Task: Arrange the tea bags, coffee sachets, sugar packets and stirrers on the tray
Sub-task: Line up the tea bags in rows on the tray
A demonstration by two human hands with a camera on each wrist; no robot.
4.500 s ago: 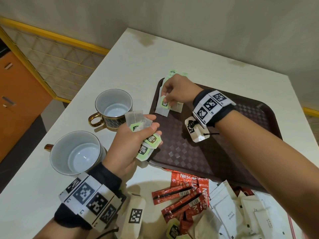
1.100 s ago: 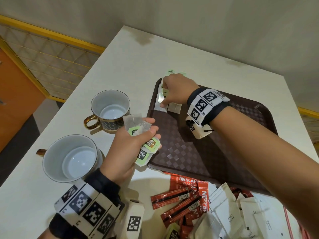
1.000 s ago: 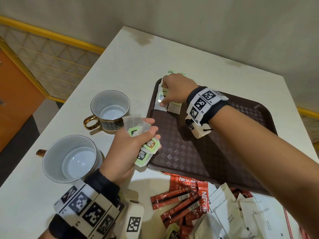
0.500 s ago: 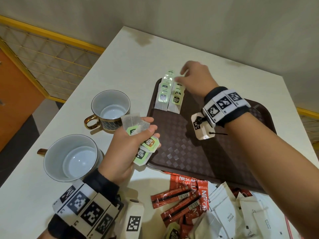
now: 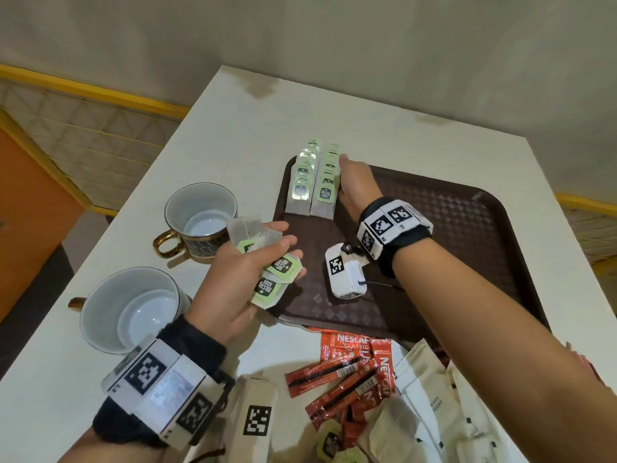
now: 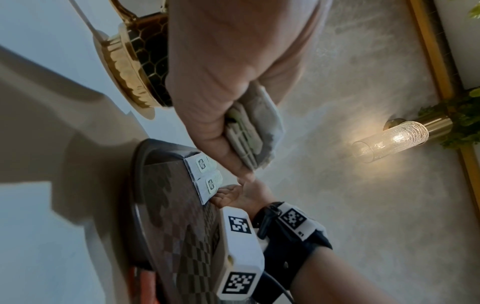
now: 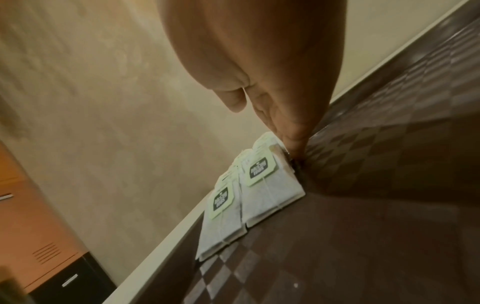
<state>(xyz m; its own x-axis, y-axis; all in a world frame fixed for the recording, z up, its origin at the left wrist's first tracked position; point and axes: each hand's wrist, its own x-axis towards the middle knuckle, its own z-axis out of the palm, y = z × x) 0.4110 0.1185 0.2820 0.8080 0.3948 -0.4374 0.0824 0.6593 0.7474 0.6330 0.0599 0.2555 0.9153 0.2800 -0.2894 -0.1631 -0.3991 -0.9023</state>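
Two rows of green-tagged tea bags (image 5: pixel 313 182) (image 7: pixel 262 189) lie in the far left corner of the dark brown tray (image 5: pixel 467 228) (image 6: pixel 176 226). My right hand (image 5: pixel 355 185) stands edge-on with straight fingers (image 7: pixel 293 131) against the right side of the right row. My left hand (image 5: pixel 247 275) hovers over the tray's near left corner and grips a bundle of tea bags (image 5: pixel 267 259) (image 6: pixel 249 135), their green tags hanging down. Red coffee sachets (image 5: pixel 344 375) and white sugar packets (image 5: pixel 434 396) are heaped on the table in front of the tray.
Two white-lined cups stand left of the tray on the white table (image 5: pixel 233 128): a gold-handled one (image 5: pixel 197 222) farther back and a larger one (image 5: pixel 130 309) nearer. More loose tea bags (image 5: pixel 337 442) lie at the near edge. A lit wall lamp (image 6: pixel 389 139) shows behind.
My right hand lifted off the tea bags, swung past the far end of the rows, and now its edge lies against their right side. The left hand has hardly moved.
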